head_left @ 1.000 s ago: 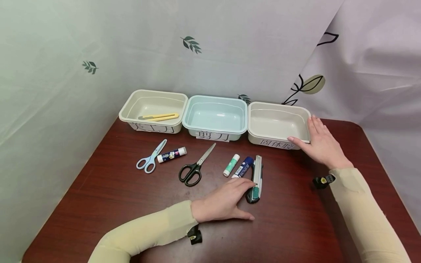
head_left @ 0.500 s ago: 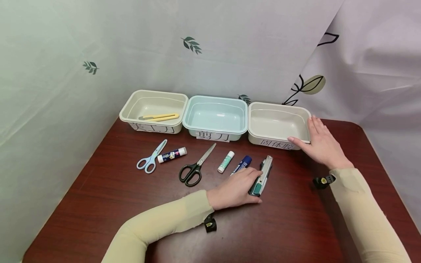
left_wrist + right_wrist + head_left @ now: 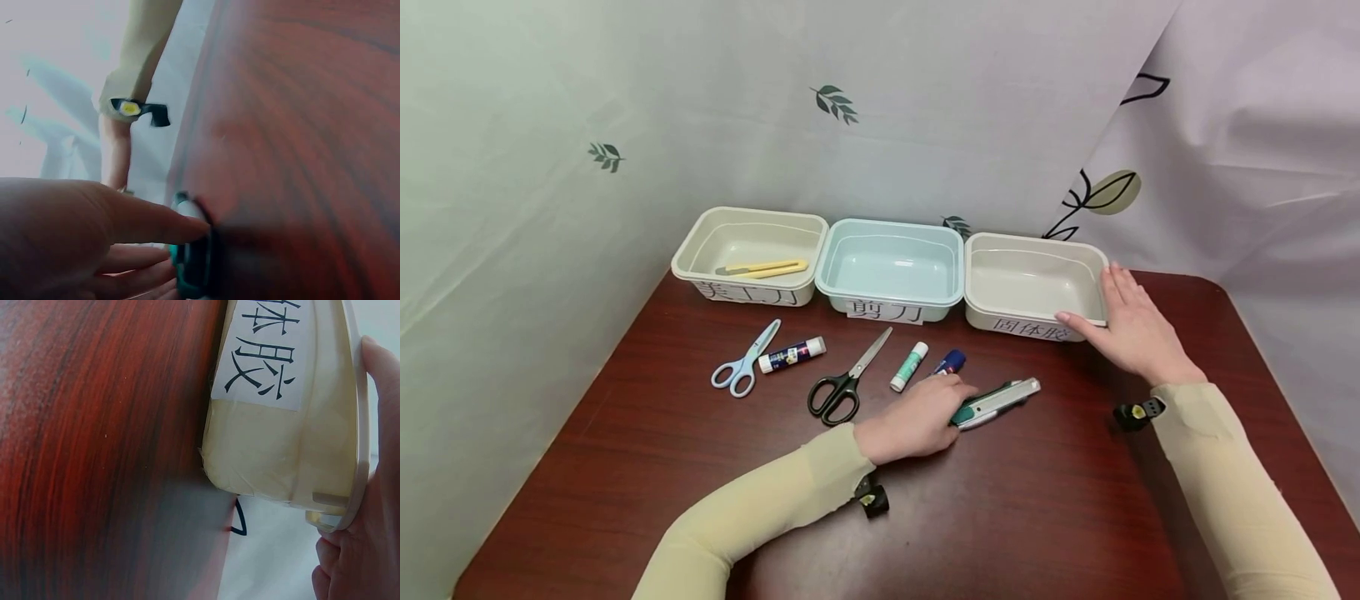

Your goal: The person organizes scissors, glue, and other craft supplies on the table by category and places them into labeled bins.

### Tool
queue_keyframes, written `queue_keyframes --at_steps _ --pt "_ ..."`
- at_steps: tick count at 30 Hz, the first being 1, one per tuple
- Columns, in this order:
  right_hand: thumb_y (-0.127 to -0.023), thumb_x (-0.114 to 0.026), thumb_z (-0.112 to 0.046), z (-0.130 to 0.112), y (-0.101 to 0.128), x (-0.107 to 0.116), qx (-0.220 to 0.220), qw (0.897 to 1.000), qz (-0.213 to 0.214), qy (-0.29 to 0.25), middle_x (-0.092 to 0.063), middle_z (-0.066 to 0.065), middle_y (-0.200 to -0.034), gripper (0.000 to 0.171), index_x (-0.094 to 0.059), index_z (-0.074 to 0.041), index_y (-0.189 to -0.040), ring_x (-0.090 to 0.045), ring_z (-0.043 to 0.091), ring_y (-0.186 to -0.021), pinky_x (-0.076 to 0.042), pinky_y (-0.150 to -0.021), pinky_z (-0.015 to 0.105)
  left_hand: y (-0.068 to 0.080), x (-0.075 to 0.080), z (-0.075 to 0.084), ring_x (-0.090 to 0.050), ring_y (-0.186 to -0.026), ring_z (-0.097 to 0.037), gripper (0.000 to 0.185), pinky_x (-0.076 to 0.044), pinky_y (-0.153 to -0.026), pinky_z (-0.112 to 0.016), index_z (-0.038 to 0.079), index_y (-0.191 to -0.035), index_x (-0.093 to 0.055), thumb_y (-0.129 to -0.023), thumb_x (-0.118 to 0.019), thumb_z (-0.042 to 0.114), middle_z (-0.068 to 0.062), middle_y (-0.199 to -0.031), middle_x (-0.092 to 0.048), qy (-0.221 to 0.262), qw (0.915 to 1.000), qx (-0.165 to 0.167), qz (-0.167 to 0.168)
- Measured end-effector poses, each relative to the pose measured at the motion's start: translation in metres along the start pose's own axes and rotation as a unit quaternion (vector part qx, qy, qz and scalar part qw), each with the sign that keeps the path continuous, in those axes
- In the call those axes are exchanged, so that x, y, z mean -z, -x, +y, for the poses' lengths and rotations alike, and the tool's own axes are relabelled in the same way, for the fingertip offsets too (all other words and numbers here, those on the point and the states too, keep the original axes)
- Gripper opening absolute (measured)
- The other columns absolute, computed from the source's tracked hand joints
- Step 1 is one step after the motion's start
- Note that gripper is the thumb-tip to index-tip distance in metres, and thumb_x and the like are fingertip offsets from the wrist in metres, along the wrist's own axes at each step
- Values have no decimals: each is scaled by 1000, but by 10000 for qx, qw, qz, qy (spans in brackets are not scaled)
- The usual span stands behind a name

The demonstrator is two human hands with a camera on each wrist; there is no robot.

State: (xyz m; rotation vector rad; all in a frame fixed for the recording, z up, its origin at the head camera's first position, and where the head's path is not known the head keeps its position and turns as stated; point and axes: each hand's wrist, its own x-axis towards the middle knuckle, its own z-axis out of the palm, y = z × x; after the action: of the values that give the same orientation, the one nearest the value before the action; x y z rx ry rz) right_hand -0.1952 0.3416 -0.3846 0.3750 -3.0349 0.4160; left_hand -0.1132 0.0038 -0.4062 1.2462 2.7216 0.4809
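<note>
Broadly, a white fabric backdrop with leaf prints [image 3: 925, 108] is hanging behind a dark reddish-brown wood-grain table [image 3: 1037, 517]. Along its far side, three rectangular plastic bins are standing in a row, each wearing a paper label with black characters: a beige bin on your left [image 3: 752, 242], a pale blue bin in the middle [image 3: 887, 271] and a beige bin on your right [image 3: 1030, 283].

Your right hand [image 3: 1138, 333] is resting on the right-hand bin's outer corner, fingers extending along its end and thumb lying on the front rim. Your left hand [image 3: 917, 421] is gripping a silver-and-green utility knife [image 3: 1000, 402] by its green end, between thumb and fingers; the silver end is pointing to your right, in front of that bin. Whether the knife is touching the table, you cannot tell.

Black-handled metal scissors [image 3: 848, 383] are lying left of your left hand. A yellow plastic cutter [image 3: 767, 268] is lying inside the left bin, and light blue scissors [image 3: 747, 362] are lying in front of it. Beside them a navy-and-white glue stick [image 3: 792, 354] is lying. Just beyond your left hand, a green-and-white glue stick [image 3: 909, 367] and a partly hidden blue-capped tube [image 3: 951, 362] are lying side by side.
</note>
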Motion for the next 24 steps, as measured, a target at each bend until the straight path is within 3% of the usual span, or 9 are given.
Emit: queue_keyframes --at_steps 4,10,17,24 --pt "-98 -51 -63 0 0 0 -14 10000 -14 3 1 29 -164 105 -5 10 -157 3 38 -153 2 -122 46 7 5 -9 -57 -98 -12 45 -45 -88 -24 7 -125 -70 -81 -80 9 0 -107 -64 83 9999 -48 -113" --pt "-98 -52 -62 -1 1 0 -24 10000 2 -29 0 29 -164 104 -5 10 -157 2 38 -153 1 -122 46 14 0 -17 -53 -88 -10 48 -45 -80 -23 10 -118 -74 -80 -88 37 4 -97 -58 119 9996 182 193" --pt "-98 -52 -63 -1 1 0 -47 10000 -12 -37 0 29 -165 105 -5 10 -157 2 38 -153 0 -122 48 17 -4 -22 -51 -82 -8 40 -44 -72 -22 10 -113 -77 -83 -87 34 4 -93 -59 237 9985 166 464" --pt "-98 -52 -63 -1 1 0 -27 10000 13 -25 -3 30 -164 105 -6 10 -157 2 38 -153 0 -122 47 20 -6 -25 -55 -90 -12 32 -47 -79 -28 11 -112 -77 -87 -84 30 2 -98 -61 344 9976 78 600"
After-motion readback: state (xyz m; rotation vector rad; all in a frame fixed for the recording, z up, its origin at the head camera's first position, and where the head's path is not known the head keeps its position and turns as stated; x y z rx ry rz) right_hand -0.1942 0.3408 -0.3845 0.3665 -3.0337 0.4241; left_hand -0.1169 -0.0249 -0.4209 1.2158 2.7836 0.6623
